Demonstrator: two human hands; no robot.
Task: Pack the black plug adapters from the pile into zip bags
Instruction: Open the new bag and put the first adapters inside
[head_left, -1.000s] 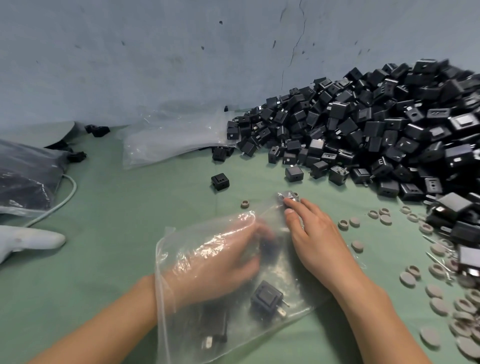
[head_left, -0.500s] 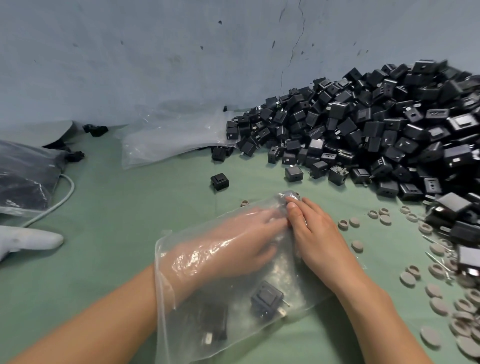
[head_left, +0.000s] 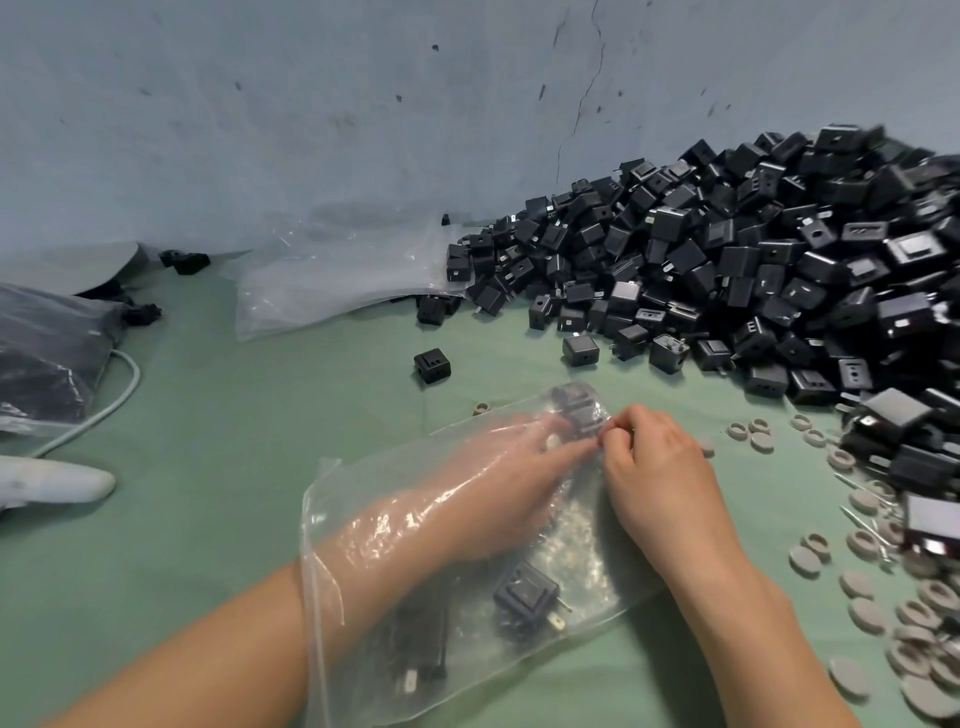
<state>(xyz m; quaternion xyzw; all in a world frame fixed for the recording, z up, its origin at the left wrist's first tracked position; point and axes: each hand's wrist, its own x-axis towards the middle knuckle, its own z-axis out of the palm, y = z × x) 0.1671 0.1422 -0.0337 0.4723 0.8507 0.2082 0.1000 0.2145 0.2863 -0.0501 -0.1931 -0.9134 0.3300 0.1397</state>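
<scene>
Clear zip bag (head_left: 374, 525) veils the left hand (head_left: 498, 483), grip unclear; right hand (head_left: 660, 467) pinches its corner.

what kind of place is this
Probably a small packing workshop: a big pile of black plug adapters on a green table, clear zip bags, and loose grey discs.

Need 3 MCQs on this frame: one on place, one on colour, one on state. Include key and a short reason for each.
1. Where is the left hand?
A. inside the zip bag
B. on the pile
C. off the table

2. What colour is the table cover?
A. red
B. green
C. white

3. How is the right hand?
A. lying flat and open
B. fingers pinching the bag's edge
C. gripping the white cable

A: plastic covers hand and wrist.
B: green cloth shows all around the bag.
B: fingertips are closed on the plastic near an adapter.
</scene>
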